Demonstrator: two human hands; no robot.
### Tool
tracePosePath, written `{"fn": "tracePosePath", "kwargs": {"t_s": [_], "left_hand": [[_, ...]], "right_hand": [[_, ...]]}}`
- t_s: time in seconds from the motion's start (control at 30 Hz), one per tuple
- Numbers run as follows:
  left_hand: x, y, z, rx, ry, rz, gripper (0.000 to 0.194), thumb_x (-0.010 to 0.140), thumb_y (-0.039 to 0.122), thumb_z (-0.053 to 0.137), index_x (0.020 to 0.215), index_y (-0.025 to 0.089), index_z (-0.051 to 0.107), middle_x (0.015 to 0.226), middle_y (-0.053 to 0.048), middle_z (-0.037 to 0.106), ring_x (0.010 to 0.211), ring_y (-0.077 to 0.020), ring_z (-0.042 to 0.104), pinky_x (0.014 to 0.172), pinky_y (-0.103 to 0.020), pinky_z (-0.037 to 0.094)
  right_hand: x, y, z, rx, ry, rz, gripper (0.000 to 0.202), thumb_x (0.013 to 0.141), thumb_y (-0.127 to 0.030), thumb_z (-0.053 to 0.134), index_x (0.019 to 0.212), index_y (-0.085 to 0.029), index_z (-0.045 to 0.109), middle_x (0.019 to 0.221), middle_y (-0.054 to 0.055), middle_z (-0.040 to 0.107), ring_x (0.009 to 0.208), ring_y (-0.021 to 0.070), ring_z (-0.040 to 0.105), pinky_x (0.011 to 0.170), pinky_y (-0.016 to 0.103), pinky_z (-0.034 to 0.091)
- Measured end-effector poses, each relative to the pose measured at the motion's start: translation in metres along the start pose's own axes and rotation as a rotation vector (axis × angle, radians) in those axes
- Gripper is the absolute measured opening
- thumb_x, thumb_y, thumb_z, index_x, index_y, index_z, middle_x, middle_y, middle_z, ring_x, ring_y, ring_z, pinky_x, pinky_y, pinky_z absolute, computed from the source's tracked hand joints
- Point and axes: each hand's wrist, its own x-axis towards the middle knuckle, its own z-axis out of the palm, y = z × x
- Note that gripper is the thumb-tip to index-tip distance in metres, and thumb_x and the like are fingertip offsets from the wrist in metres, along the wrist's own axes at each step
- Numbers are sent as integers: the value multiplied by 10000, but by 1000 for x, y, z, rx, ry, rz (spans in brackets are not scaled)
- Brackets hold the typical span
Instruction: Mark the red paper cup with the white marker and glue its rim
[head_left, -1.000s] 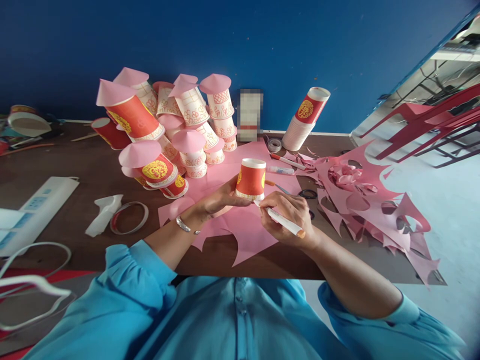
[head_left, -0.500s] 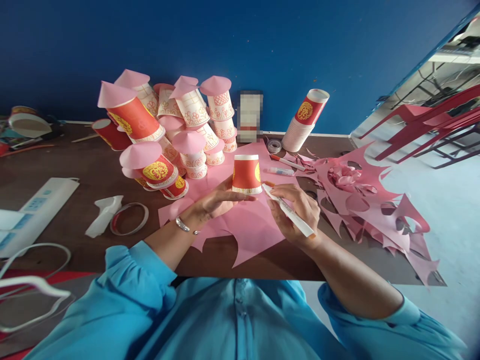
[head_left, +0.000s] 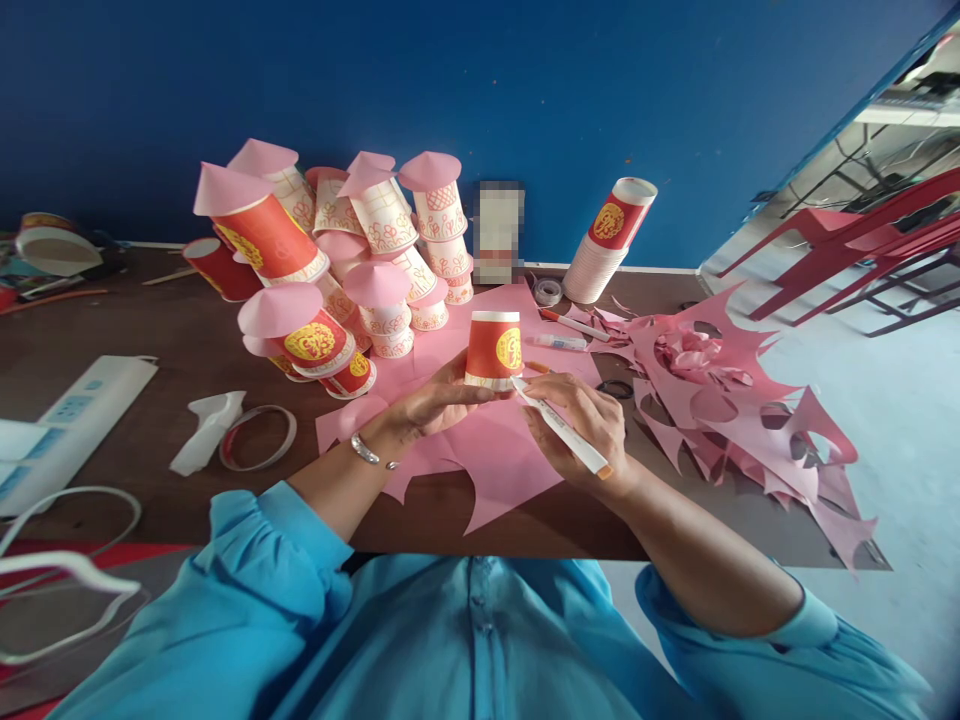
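Observation:
My left hand grips a red paper cup from below at its lower left, fingers closed around the rim. The cup is upside down, with a yellow emblem on its side and a white band with small yellowish drawings along the rim. Between the fingers of my right hand is a white marker with an orange end. Its tip meets the lower right rim of the cup, or lies very close to it. Pink paper spreads on the table beneath both hands.
Cup towers with pink cone roofs crowd the left back. A tall cup stack stands behind on the right, near a tape roll. Pink paper scraps cover the right side. A power strip lies left.
The cup has turned in my left hand, bringing the yellow emblem round toward the front. My right hand and the marker have shifted slightly left, closer to the rim.

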Motion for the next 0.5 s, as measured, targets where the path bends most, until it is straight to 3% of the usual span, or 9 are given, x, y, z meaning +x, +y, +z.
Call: {"fn": "tracePosePath", "kwargs": {"t_s": [0.2, 0.3, 0.5], "left_hand": [[1, 1, 2, 6, 3, -7, 485, 873, 397, 981, 1317, 289, 815, 1406, -91, 857, 1405, -351, 781, 1212, -519, 623], [1, 5, 5, 19, 1, -2, 537, 867, 359, 976, 1369, 296, 795, 1380, -81, 864, 1430, -345, 766, 1220, -515, 617], [-1, 15, 12, 50, -4, -11, 455, 822, 317, 987, 1247, 321, 823, 1348, -31, 868, 1543, -344, 685, 1314, -510, 548]], "right_hand": [[2, -3, -2, 26, 20, -18, 136, 1097, -173, 695, 1200, -261, 704, 928, 33, 852, 759, 194, 842, 677, 302, 683], [2, -4, -2, 41, -9, -11, 121, 1084, -160, 700, 1164, -251, 699, 914, 32, 850, 754, 184, 840, 681, 277, 665], [0, -5, 0, 39, -32, -15, 92, 1090, -164, 678, 1126, -248, 686, 911, 32, 850, 720, 172, 821, 661, 266, 634]]}}
